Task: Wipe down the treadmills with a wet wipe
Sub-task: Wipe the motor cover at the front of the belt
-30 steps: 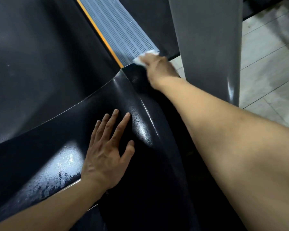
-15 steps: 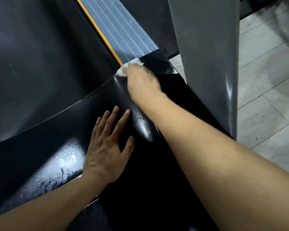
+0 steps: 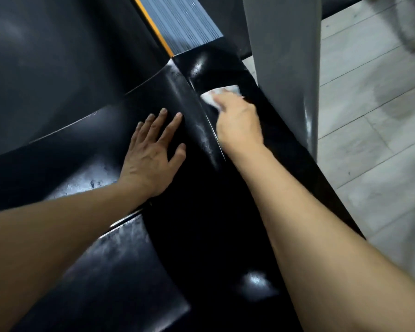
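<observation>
Left hand (image 3: 151, 154) lies flat, fingers straight and spread, on the glossy black treadmill cover (image 3: 201, 224), wet-streaked. Right hand (image 3: 238, 123), grip clamped on a white wet wipe (image 3: 210, 98), presses it to the cover's far right ridge. Grey upright post (image 3: 285, 56) right of it; pale plank floor (image 3: 374, 130) far right.

Both forearms bare, no sleeves; left hand (image 3: 151, 154), right hand (image 3: 237, 123) ungloved, ringless.

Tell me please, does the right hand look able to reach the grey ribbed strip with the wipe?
Probably yes: the right hand and wipe sit just short of the ribbed strip, with only bare black cover between.
</observation>
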Demonstrator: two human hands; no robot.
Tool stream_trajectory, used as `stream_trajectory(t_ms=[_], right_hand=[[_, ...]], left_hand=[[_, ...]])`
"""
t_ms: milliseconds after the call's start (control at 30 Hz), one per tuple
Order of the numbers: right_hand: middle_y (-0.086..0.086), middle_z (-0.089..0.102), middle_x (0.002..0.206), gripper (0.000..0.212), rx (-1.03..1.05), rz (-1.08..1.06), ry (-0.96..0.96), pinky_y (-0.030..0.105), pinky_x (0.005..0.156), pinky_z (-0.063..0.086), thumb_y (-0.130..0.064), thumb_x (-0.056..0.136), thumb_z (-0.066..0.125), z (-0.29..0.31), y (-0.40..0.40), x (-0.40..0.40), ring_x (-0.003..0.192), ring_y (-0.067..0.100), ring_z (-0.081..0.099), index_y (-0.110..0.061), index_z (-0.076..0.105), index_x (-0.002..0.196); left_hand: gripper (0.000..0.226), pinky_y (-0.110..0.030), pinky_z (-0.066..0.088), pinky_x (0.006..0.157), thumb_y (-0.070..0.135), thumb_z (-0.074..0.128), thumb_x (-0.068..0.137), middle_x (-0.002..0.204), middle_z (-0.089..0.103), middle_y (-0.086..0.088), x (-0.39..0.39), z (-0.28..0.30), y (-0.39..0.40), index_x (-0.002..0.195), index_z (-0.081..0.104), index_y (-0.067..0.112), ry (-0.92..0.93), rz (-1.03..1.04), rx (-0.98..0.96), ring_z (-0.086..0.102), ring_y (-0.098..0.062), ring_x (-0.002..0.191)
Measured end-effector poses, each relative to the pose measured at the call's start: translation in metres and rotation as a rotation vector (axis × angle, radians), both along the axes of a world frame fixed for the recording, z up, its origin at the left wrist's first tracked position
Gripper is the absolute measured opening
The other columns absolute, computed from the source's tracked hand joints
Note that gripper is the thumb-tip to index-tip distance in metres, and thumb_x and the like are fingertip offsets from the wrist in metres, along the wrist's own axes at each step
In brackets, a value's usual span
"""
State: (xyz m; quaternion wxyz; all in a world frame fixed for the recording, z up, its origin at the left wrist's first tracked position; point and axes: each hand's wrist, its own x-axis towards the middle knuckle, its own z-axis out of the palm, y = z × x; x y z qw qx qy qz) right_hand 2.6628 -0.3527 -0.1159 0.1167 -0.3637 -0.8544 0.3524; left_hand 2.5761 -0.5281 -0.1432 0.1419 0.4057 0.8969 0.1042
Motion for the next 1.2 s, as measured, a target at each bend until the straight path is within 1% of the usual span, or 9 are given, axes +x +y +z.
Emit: stream_trajectory(t_ms=[133, 267, 367, 500, 567, 667, 767, 967, 1200], right_hand=[[0.007, 0.058, 0.135, 0.032, 0.099, 0.243, -0.011, 0.034, 0.093, 0.041, -0.013, 0.101, 0.045, 0.012, -0.039, 0.027, 0.122, 0.026, 0.051, -0.015, 0.071, 0.118], [0.009, 0.066, 0.11, 0.032, 0.106, 0.165, 0.051, 0.037, 0.083, 0.044, -0.014, 0.092, 0.041, 0.016, -0.063, 0.075, 0.101, 0.028, 0.058, -0.005, 0.07, 0.101], [0.006, 0.067, 0.108, 0.027, 0.08, 0.122, 0.022, 0.033, 0.081, 0.044, -0.014, 0.092, 0.045, 0.024, -0.08, 0.114, 0.099, 0.026, 0.058, -0.008, 0.07, 0.1], [-0.002, 0.066, 0.103, 0.013, 0.099, 0.06, 0.111, 0.019, 0.076, 0.035, -0.013, 0.093, 0.054, 0.037, -0.1, 0.163, 0.091, 0.012, 0.05, -0.012, 0.068, 0.094], [-0.004, 0.068, 0.106, 0.01, 0.033, -0.001, 0.118, 0.022, 0.082, 0.042, -0.01, 0.094, 0.061, 0.04, -0.106, 0.175, 0.095, 0.014, 0.054, -0.012, 0.07, 0.099], [-0.005, 0.068, 0.121, 0.022, -0.075, -0.088, 0.158, 0.021, 0.101, 0.042, -0.017, 0.097, 0.059, 0.037, -0.103, 0.174, 0.114, 0.013, 0.059, -0.014, 0.072, 0.114], [0.0, 0.066, 0.132, 0.045, -0.138, -0.154, 0.213, 0.024, 0.113, 0.038, 0.0, 0.087, 0.049, 0.031, -0.079, 0.152, 0.128, 0.013, 0.056, -0.014, 0.071, 0.124], [-0.005, 0.066, 0.132, 0.044, -0.189, -0.193, 0.136, -0.002, 0.095, 0.03, -0.004, 0.094, 0.044, 0.03, -0.014, 0.077, 0.124, 0.009, 0.057, -0.02, 0.069, 0.127], [-0.004, 0.064, 0.134, 0.035, -0.166, -0.001, -0.073, 0.025, 0.102, 0.041, -0.027, 0.1, 0.045, 0.026, 0.015, 0.006, 0.125, 0.02, 0.057, -0.026, 0.07, 0.124]], left_hand=[[0.074, -0.044, 0.011, 0.127, 0.055, 0.023, 0.094, 0.17, 0.015, -0.009, 0.016, 0.011, -0.011, 0.162, 0.019, 0.028, 0.013, 0.007, -0.042, 0.016, -0.031, 0.155], [0.07, -0.05, 0.028, 0.122, 0.047, 0.029, 0.096, 0.163, 0.031, -0.018, 0.06, 0.031, -0.035, 0.158, 0.033, 0.015, -0.016, -0.098, -0.017, 0.035, -0.039, 0.146], [0.068, -0.049, 0.03, 0.12, 0.045, 0.03, 0.097, 0.162, 0.034, -0.016, 0.099, 0.051, -0.048, 0.156, 0.037, 0.014, -0.072, -0.131, -0.026, 0.037, -0.037, 0.145], [0.069, -0.044, 0.026, 0.122, 0.047, 0.026, 0.095, 0.163, 0.033, -0.011, 0.138, 0.074, -0.057, 0.156, 0.038, 0.017, -0.124, -0.145, -0.065, 0.033, -0.031, 0.148], [0.071, -0.042, 0.023, 0.123, 0.049, 0.023, 0.094, 0.164, 0.031, -0.009, 0.144, 0.08, -0.058, 0.156, 0.037, 0.018, -0.135, -0.139, -0.075, 0.031, -0.03, 0.149], [0.069, -0.041, 0.021, 0.123, 0.047, 0.028, 0.096, 0.166, 0.028, -0.008, 0.137, 0.082, -0.054, 0.158, 0.032, 0.019, -0.108, -0.13, -0.079, 0.028, -0.029, 0.151], [0.063, -0.041, 0.017, 0.124, 0.038, 0.041, 0.104, 0.168, 0.019, -0.008, 0.12, 0.075, -0.049, 0.161, 0.024, 0.021, -0.075, -0.103, -0.094, 0.02, -0.028, 0.154], [0.071, -0.043, 0.003, 0.128, 0.054, 0.027, 0.102, 0.171, -0.002, -0.003, 0.095, 0.054, -0.057, 0.163, 0.0, 0.03, -0.111, -0.142, -0.233, 0.0, -0.026, 0.157], [0.077, -0.041, -0.012, 0.126, 0.063, 0.003, 0.09, 0.169, -0.019, 0.004, 0.102, 0.039, -0.062, 0.16, -0.015, 0.036, -0.121, -0.108, -0.172, -0.019, -0.019, 0.155]])
